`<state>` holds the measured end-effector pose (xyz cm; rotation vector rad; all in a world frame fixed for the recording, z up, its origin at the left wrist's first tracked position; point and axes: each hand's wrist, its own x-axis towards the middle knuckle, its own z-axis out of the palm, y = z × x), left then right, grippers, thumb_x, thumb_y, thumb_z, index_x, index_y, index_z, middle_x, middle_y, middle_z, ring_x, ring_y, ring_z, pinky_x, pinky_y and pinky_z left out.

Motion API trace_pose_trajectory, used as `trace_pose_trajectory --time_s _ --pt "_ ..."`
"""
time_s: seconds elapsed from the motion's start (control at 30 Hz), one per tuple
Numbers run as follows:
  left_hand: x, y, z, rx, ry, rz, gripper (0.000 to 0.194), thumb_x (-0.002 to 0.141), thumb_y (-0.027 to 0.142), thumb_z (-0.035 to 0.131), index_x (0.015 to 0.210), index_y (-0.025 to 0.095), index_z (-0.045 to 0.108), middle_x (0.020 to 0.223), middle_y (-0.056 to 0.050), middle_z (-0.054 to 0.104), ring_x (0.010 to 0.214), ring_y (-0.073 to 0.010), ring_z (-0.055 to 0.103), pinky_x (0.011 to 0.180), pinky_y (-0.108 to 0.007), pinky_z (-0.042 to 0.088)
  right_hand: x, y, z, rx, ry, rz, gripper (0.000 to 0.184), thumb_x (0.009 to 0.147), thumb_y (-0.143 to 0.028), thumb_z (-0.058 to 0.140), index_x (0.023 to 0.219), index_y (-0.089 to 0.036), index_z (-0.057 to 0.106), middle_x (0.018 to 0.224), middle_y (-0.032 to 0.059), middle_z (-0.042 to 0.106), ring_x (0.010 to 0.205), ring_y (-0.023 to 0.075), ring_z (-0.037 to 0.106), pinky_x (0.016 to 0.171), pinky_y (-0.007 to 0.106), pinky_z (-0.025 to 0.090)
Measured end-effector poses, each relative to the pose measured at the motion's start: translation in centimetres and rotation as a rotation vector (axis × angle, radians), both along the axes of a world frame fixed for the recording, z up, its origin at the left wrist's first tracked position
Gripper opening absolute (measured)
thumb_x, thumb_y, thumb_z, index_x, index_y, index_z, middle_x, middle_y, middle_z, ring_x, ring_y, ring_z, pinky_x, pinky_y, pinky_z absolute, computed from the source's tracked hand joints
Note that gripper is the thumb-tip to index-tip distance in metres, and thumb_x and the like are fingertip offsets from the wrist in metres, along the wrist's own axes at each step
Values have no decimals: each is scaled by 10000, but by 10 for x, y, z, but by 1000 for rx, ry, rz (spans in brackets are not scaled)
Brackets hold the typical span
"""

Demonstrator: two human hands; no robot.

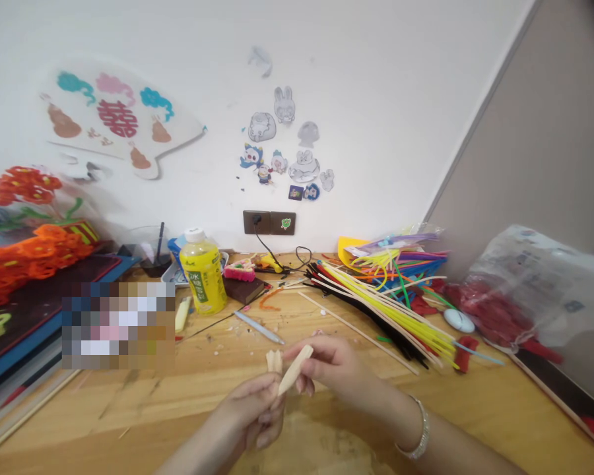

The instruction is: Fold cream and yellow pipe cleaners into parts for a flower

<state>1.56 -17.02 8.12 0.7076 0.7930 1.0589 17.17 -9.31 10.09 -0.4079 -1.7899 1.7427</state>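
My left hand (258,410) is closed around the lower end of a cream piece (274,360) with a lobed top, which looks like bent pipe cleaner. Between the thumb and fingers of my right hand (329,364) is a flat cream petal-shaped piece (296,369), tilted with its narrow end down at my left thumb. Whether the two pieces are joined is hidden by the fingers. Just beyond my hands lies a grey pen (258,327). A bundle of cream, yellow, red and black pipe cleaners (391,310) is to the right of it.
A yellow-labelled bottle (204,277) stands at the back left, near a dark box (242,289). Orange pipe-cleaner flowers (39,264) fill the left side. On the right are a white egg-shaped object (458,320) and a clear plastic bag (534,284). A black cord (267,247) hangs from the wall socket.
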Motion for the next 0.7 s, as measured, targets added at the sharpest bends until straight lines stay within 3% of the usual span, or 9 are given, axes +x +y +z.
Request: trace_pose_trajectory --time_s 0.13,0.27,0.4,0.57,0.7 --pt "4 1 -4 -1 21 -30 411 537 522 729 590 177 514 453 99 323 384 -47 206 378 -207 159 -3 0 -3 15 -15 -28 434 769 -522 553 828 -100 637 586 -1 553 493 73 487 504 201 420" --pt "8 -2 1 146 332 46 451 661 600 588 540 189 448 454 76 375 415 -73 306 430 -223 226 -2 -2 0 93 -21 -128 405 774 -508 553 786 -111 633 568 -5 543 484 76 481 480 193 405" --pt "11 -5 7 230 522 100 498 668 659 519 527 185 463 450 60 413 436 -93 361 464 -230 270 -2 -3 1 15 -5 -110 389 755 -499 582 809 -117 636 578 -5 549 483 73 475 485 194 403" --pt "12 -4 -3 164 393 79 491 636 644 571 511 180 472 409 60 428 368 -74 355 404 -212 251 -3 -4 -1 -25 -2 -106 337 707 -457 653 804 -134 645 633 0 565 533 77 484 518 195 401" --pt "16 -4 -12 70 94 74 435 630 570 647 539 179 480 412 76 424 329 -43 302 361 -189 204 -5 -5 -7 -80 66 -97 318 700 -435 670 814 -140 648 623 -4 559 529 75 476 526 197 398"
